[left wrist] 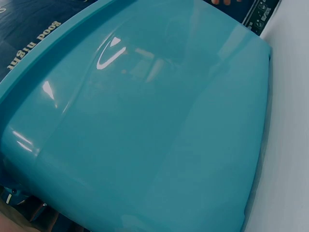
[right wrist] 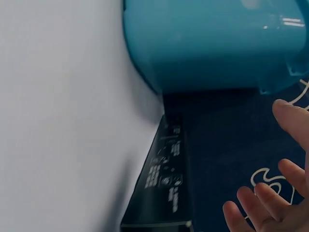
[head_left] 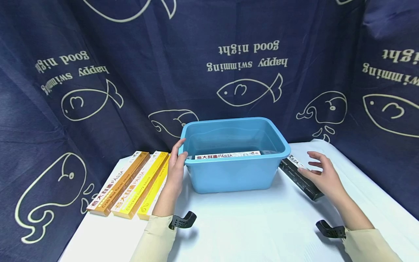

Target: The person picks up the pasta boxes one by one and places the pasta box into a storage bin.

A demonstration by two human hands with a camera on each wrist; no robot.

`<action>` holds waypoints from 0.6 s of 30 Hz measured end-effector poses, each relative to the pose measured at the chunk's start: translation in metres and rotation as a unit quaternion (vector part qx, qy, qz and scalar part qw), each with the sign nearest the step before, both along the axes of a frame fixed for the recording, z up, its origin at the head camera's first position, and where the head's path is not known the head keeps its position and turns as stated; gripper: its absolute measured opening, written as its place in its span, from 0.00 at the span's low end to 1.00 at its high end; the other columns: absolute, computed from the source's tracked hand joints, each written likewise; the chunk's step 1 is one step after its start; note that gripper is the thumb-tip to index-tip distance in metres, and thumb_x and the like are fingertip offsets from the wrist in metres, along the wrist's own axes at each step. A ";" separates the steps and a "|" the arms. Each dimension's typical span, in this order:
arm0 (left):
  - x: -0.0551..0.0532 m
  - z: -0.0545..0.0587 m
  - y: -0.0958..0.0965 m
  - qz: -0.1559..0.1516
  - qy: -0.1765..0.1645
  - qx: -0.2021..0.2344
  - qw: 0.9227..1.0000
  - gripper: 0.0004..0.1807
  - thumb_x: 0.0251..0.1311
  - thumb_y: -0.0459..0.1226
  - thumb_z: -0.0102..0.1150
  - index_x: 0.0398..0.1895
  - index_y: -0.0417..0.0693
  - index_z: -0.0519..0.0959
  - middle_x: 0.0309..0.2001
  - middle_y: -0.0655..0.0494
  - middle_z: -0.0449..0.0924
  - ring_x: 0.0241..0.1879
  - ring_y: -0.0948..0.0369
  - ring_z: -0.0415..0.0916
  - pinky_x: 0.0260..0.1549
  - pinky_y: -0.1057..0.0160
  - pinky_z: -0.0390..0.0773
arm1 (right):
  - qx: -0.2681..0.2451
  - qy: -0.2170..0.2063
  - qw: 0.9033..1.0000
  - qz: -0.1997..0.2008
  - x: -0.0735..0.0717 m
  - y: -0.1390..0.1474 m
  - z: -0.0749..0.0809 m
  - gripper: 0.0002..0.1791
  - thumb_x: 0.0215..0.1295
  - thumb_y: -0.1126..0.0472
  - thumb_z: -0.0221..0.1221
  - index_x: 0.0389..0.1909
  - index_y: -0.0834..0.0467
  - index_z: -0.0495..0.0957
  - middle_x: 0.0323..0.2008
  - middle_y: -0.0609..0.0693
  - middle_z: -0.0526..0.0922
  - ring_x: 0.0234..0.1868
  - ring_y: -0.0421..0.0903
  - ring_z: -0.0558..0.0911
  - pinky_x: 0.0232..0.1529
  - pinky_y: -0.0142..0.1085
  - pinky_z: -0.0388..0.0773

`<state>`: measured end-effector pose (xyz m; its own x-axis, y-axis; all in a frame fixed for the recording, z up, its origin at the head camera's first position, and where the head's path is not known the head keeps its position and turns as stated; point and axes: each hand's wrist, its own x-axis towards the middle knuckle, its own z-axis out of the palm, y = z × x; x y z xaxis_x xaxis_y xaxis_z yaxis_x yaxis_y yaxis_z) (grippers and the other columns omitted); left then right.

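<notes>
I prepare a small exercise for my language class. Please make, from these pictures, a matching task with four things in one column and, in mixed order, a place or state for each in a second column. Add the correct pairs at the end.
Column one
1. bin
2. left hand
3. right hand
4. brown box

Column two
A. lies left of the yellow boxes
B. touches the bin's rim
C. holds nothing, near the black box
D. has a pasta box inside

Pairs: 1-D, 2-B, 3-C, 4-A
</notes>
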<state>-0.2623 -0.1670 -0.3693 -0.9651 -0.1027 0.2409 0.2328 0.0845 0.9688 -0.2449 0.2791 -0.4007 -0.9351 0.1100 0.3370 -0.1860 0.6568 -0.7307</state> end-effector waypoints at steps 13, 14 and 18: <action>-0.001 -0.001 0.000 0.001 0.005 0.003 1.000 0.27 0.68 0.46 0.41 0.71 0.77 0.62 0.79 0.66 0.51 0.77 0.54 0.48 0.74 0.36 0.48 | 0.033 -0.047 0.998 0.028 -0.006 0.023 -0.021 0.52 0.63 0.51 0.67 0.75 0.69 0.47 0.67 0.80 0.56 0.63 0.78 0.64 0.56 0.70 0.65; -0.001 -0.001 0.000 0.001 0.005 0.003 1.000 0.27 0.68 0.46 0.41 0.71 0.77 0.63 0.79 0.66 0.51 0.77 0.55 0.48 0.74 0.36 0.48 | 0.033 -0.053 0.998 0.031 -0.006 0.025 -0.023 0.53 0.63 0.51 0.67 0.75 0.70 0.46 0.67 0.80 0.56 0.63 0.79 0.64 0.56 0.70 0.65; 0.000 0.000 0.000 0.000 0.004 0.003 1.000 0.27 0.68 0.46 0.41 0.71 0.77 0.62 0.78 0.66 0.51 0.77 0.54 0.48 0.74 0.36 0.48 | 0.027 -0.078 0.995 0.049 -0.005 0.031 -0.026 0.55 0.62 0.52 0.67 0.76 0.70 0.42 0.68 0.82 0.54 0.64 0.81 0.62 0.58 0.71 0.65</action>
